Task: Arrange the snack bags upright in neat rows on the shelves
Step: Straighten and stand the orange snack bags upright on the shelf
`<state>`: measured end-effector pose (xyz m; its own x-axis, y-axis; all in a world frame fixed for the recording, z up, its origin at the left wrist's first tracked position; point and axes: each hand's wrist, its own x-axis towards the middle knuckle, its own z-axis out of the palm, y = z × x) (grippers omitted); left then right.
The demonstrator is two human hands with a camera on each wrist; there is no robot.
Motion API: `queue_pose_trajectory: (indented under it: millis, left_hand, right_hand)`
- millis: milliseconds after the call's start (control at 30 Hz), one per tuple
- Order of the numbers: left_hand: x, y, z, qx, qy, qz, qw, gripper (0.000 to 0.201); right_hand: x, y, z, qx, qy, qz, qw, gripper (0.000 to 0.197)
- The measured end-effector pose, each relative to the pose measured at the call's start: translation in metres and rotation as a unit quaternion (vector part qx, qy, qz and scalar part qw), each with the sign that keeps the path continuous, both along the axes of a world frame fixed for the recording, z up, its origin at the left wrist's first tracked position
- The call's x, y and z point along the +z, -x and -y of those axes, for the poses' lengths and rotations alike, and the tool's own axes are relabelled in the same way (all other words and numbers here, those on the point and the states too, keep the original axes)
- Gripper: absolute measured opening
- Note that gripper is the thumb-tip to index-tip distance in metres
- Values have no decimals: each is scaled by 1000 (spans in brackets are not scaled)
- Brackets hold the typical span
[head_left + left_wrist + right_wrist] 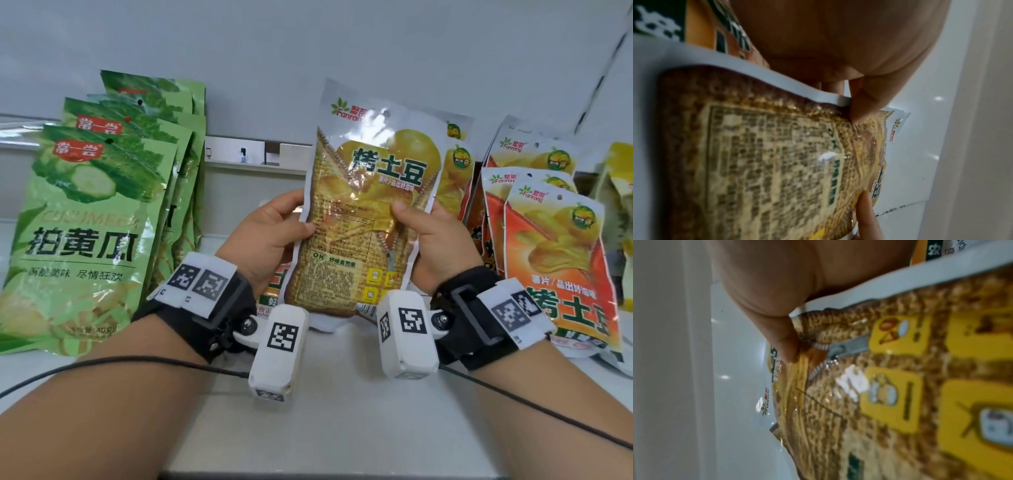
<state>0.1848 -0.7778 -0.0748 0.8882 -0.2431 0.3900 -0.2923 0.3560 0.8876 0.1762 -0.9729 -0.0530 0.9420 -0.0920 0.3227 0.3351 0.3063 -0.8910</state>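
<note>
You held the yellow potato bag (370, 205) upright above the shelf (342, 394), your left hand (270, 233) and right hand (435, 240) each pinching a side edge, between the green bags (89, 219) and orange bags (555, 260). It looked mid-placement; next you needed to stand it in its row. Your fingers behind the bag were hidden.

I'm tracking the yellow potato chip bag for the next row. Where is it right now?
In the head view, the yellow potato chip bag is upright at centre, gripped by the left hand and right hand, between the green cucumber bags and orange bags.
</note>
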Motion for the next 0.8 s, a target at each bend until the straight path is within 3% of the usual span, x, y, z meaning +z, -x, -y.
queue_pose_trajectory:
  millis: [133,267,333,467,533,633,700,800]
  left_hand:
    - [15,5,10,-19,51,0,999,30]
    - [37,4,18,23,57,4,998,13]
    - [45,2,20,54,46,1,997,13]
    - [49,2,24,79,47,-11,996,24]
    - [49,5,25,111,48,-22,992,24]
    - [52,9,23,159,59,-49,984,22]
    - [57,13,21,172,79,-66,980,28]
    - [64,23,22,142,124,-95,977,40]
  right_hand:
    - [3,3,1,16,3,17,1000,16]
    - [4,5,2,24,3,14,1000,14]
    - [7,6,3,40,-17,11,999,4]
    - [10,6,2,95,-94,-25,991,51]
    - [11,5,4,58,-117,-19,991,50]
    - [11,2,12,-90,-72,19,993,2]
    - [13,4,17,-131,-18,41,990,17]
    - [16,15,12,-56,105,72,990,14]
